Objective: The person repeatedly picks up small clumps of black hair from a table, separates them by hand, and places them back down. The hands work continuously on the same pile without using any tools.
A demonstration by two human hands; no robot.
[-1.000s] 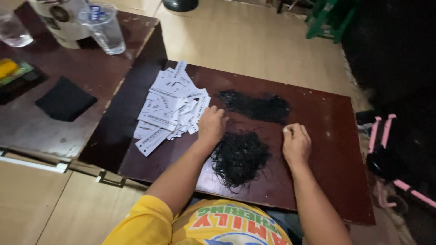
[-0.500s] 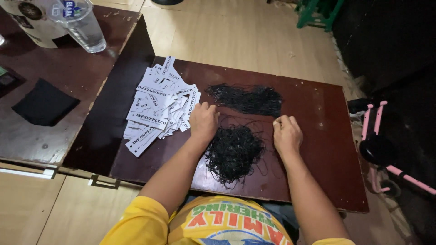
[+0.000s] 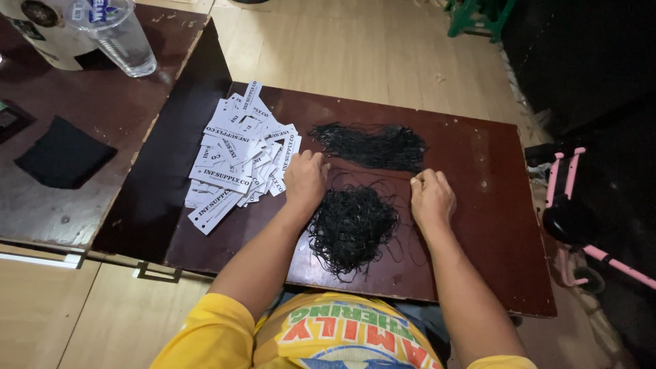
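Observation:
My left hand (image 3: 305, 179) rests knuckles-up on the dark brown board (image 3: 478, 137), its fingertips at the edge of a loose heap of white paper tags (image 3: 239, 156). What the fingers hold is hidden under them. My right hand (image 3: 430, 195) lies curled on the board, fingertips pinched together on a thin black string. Between my hands lies a tangled, curly pile of black strings (image 3: 352, 225). A straighter bundle of black strings (image 3: 372, 145) lies just beyond both hands.
A second brown table (image 3: 102, 116) stands at the left with a clear plastic cup (image 3: 119, 34), a white container (image 3: 48, 34) and a black cloth (image 3: 65, 152). A pink frame (image 3: 567, 184) stands at the right, green legs (image 3: 478, 17) at the top.
Both hands stay almost where they were, by the tags and the strings. The view has shifted, so the cup and left table sit further up and left.

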